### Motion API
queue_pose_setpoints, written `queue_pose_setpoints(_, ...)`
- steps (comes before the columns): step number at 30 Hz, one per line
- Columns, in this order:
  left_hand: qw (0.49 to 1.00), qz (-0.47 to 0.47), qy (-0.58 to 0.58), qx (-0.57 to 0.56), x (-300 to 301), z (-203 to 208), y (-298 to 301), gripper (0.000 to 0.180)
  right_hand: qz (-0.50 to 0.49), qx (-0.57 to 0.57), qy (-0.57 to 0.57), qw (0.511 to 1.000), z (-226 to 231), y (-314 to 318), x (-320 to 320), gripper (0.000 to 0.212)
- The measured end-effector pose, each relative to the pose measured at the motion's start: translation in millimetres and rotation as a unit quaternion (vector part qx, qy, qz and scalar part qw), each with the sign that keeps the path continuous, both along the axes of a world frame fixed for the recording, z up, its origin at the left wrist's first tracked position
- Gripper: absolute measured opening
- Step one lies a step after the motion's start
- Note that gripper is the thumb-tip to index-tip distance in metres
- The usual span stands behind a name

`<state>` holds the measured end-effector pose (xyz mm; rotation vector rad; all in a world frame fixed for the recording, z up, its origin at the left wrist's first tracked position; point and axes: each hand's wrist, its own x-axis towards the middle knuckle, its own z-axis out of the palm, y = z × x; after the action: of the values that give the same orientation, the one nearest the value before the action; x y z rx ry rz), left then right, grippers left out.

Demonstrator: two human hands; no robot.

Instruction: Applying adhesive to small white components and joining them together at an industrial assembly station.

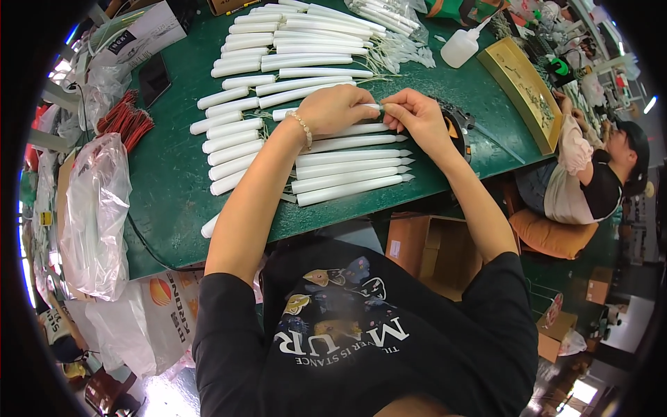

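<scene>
My left hand (337,110), a beaded bracelet at its wrist, is closed around a slim white candle stick (281,114) lying crosswise above the green table. At that stick's right end, the thumb and fingers of my right hand (417,121) pinch a small pale tip (379,107), mostly hidden by the fingers. Nearer to me lie several finished-looking white electric candles (354,169) in a row, with clear flame-shaped tips (406,178) pointing right. Farther away, more white sticks (306,72) have thin wires trailing from their right ends. Short white tubes (233,142) line the left side.
A squeeze bottle (460,48) and a yellow tray of small parts (514,83) stand right. A black round tool (455,128) sits by my right hand. Red wires (126,119), a phone (154,80) and plastic bags (97,215) are left. Another person (590,174) sits far right.
</scene>
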<state>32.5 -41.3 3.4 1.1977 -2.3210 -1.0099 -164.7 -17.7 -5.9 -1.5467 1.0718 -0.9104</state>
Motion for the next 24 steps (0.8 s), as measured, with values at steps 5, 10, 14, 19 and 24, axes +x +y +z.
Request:
queue_pose_setpoints(5, 0.999, -0.015, 0.037, 0.005, 3, 1, -7, 0.027, -0.006, 0.013, -0.022, 1.000, 5, -2, 5, 0.011)
queue_pose_setpoints(10, 0.993, -0.037, 0.102, 0.049, 7, -1, -14, 0.028, -0.017, 0.007, -0.024, 1.000, 17, -5, 11, 0.013)
queue_pose_setpoints(14, 0.989, -0.055, 0.128, 0.045, 12, 3, -14, 0.028, -0.001, -0.124, 0.105, 0.987, 21, -2, 4, 0.015)
queue_pose_setpoints(19, 0.994, -0.060, 0.091, 0.022, 11, 3, -9, 0.029, 0.049, -0.431, 0.336, 0.836, 28, -8, -2, 0.014)
queue_pose_setpoints(24, 0.995, -0.066, 0.067, 0.022, 11, 4, -7, 0.030, 0.113, -0.433, 0.359, 0.819, 28, -13, -6, 0.013)
